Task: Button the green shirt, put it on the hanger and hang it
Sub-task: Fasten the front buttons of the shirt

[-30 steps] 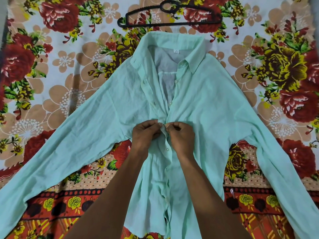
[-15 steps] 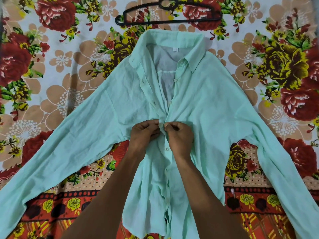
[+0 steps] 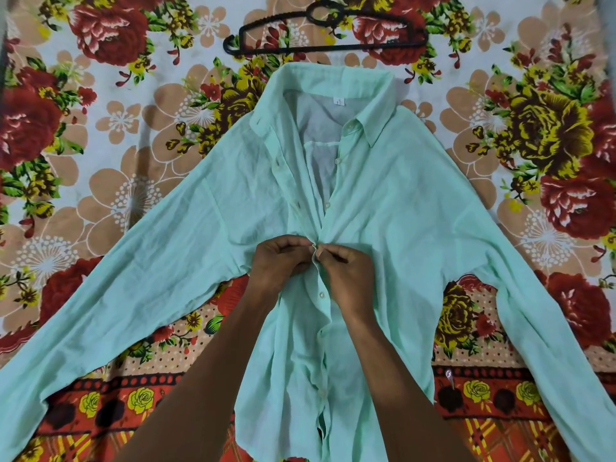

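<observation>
Both the left hand [image 3: 280,261] and right hand [image 3: 343,268] pinch the green shirt [image 3: 416,211] placket mid-chest; unfastened buttons run straight ahead toward the collar

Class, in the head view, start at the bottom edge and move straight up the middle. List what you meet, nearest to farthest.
shirt hem → hands, left hand and right hand, pinching the placket → open collar → hanger
</observation>
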